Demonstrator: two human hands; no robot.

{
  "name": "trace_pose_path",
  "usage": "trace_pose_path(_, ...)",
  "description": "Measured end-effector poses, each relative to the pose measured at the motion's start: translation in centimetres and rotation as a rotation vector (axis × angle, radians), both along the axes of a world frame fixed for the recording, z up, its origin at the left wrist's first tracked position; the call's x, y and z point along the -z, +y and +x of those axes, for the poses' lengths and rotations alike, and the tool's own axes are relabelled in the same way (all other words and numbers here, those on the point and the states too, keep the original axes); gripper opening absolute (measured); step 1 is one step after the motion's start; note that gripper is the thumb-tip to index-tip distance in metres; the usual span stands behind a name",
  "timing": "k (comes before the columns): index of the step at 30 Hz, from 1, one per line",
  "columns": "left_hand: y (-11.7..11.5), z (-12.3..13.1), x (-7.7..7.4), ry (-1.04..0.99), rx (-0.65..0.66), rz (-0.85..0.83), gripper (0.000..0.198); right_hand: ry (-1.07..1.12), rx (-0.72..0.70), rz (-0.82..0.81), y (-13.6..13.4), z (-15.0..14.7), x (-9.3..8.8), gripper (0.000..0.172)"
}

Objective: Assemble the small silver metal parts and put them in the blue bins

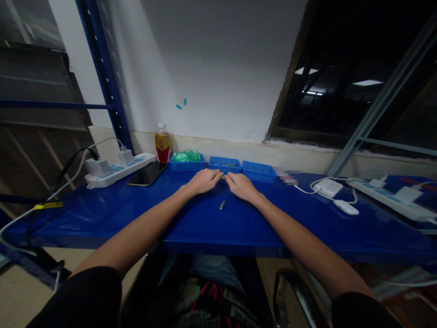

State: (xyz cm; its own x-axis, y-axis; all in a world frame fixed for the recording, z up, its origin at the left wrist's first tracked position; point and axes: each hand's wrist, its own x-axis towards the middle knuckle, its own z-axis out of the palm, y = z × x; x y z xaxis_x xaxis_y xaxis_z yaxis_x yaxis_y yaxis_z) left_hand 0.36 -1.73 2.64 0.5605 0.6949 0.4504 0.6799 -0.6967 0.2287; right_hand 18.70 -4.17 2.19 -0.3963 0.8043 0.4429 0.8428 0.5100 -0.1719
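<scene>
1. The left hand (204, 181) and the right hand (241, 186) are resting on the blue bench (191, 223), fingertips meeting just in front of the middle blue tray (225, 164).
2. The fingers of both hands are curling inward and seem to be pinching something tiny between them; whether anything is actually held I cannot tell.
3. A small metal cylinder (222, 205) is lying loose on the bench, near the right wrist and touching neither hand.
4. Judging by this, keeping both wrists planted on the bench and working low by the tray is steadying a small part best.
5. Elbow sweeps are risking rolling the cylinder away.
</scene>
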Motion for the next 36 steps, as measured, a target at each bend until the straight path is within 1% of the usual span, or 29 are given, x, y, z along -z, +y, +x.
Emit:
trace_pose_path(3, 0.2, 0.0, 0.3, 0.029, 0.010, 0.026, 0.038, -0.077, -0.035, -0.021, 0.1, 0.2, -0.1, 0.029)
trace_pose_path(6, 0.2, 0.0, 0.3, 0.028, 0.011, 0.038, 0.038, -0.094, -0.089, -0.019, 0.0, 0.2, -0.2, 0.026)
trace_pose_path(10, 0.0, 0.0, 0.1, 0.012, 0.007, 0.031, 0.038, -0.096, -0.064, -0.013, -0.1, 0.5, -0.6, 0.017)
trace_pose_path(12, -0.1, 0.1, 0.0, 0.005, 0.002, 0.014, 0.038, -0.110, -0.031, 0.037, -0.2, 0.7, -0.9, 0.015)
trace_pose_path(15, -0.1, 0.1, -0.1, 0.002, 0.014, -0.037, 0.039, -0.099, 0.015, 0.169, -0.4, 1.1, -1.6, 0.020)
trace_pose_path(18, 0.0, 0.1, 0.0, 0.009, 0.025, -0.095, 0.040, 0.055, 0.025, 0.356, -0.7, 1.5, -2.7, 0.023)
trace_pose_path(21, 0.2, 0.1, 0.3, 0.036, 0.050, -0.151, 0.041, 0.331, 0.017, 0.602, -1.3, 2.4, -4.2, 0.027)
trace_pose_path(24, 0.4, 0.1, 0.6, 0.054, 0.105, -0.189, 0.040, 0.615, 0.070, 0.831, -1.9, 3.6, -5.6, 0.033)
trace_pose_path(26, 0.5, 0.2, 0.7, 0.080, 0.119, -0.189, 0.041, 0.743, 0.085, 0.912, -2.1, 4.2, -6.2, 0.037)
trace_pose_path(27, 0.5, 0.2, 0.8, 0.104, 0.119, -0.184, 0.042, 0.775, 0.087, 0.923, -2.1, 4.3, -6.4, 0.039)
trace_pose_path(29, 0.5, 0.2, 0.8, 0.159, 0.106, -0.173, 0.043, 0.749, 0.123, 0.876, -1.8, 4.3, -6.6, 0.042)
trace_pose_path(30, 0.4, 0.2, 0.8, 0.183, 0.096, -0.169, 0.043, 0.679, 0.165, 0.804, -1.5, 4.1, -6.5, 0.043)
trace_pose_path(31, 0.4, 0.2, 0.8, 0.203, 0.083, -0.168, 0.044, 0.568, 0.218, 0.694, -1.1, 3.9, -6.3, 0.043)
trace_pose_path(32, 0.4, 0.2, 0.8, 0.219, 0.069, -0.168, 0.045, 0.424, 0.273, 0.550, -0.7, 3.6, -6.1, 0.043)
trace_pose_path(34, 0.2, 0.2, 0.7, 0.248, 0.045, -0.172, 0.046, 0.098, 0.353, 0.206, 0.1, 3.2, -5.5, 0.044)
trace_pose_path(36, 0.1, 0.2, 0.5, 0.279, 0.026, -0.180, 0.046, -0.156, 0.378, -0.087, 0.4, 3.0, -4.9, 0.046)
